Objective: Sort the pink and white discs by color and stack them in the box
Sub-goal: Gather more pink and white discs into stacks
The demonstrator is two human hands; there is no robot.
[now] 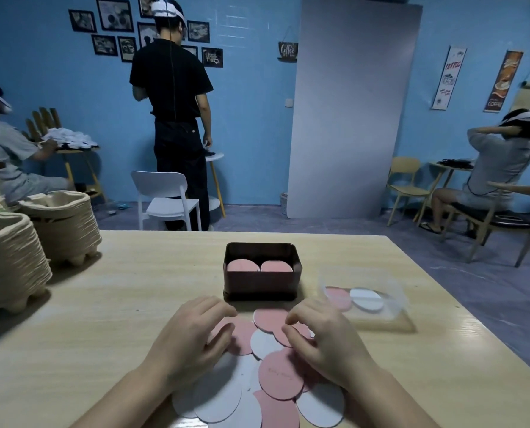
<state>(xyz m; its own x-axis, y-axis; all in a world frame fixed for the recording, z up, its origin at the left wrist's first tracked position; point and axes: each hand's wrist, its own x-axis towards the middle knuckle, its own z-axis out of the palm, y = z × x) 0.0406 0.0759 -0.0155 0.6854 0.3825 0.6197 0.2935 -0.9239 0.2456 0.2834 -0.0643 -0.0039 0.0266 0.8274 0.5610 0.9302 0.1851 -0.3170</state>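
A loose heap of pink discs (280, 376) and white discs (265, 342) lies on the wooden table (103, 319) in front of me. Behind the heap stands a dark brown box (262, 285) holding two stacks topped by pink discs (243, 266). My left hand (192, 338) rests palm down on the left of the heap, fingers curled over a pink disc. My right hand (322, 335) hovers over the right of the heap, its thumb and fingers pinching the edge of a pink disc (291, 333).
A clear plastic lid or tray (393, 301) with a pink and a white disc lies right of the box. Stacks of pulp egg trays (7, 267) stand at the table's left edge. Other people, chairs and small tables fill the room behind.
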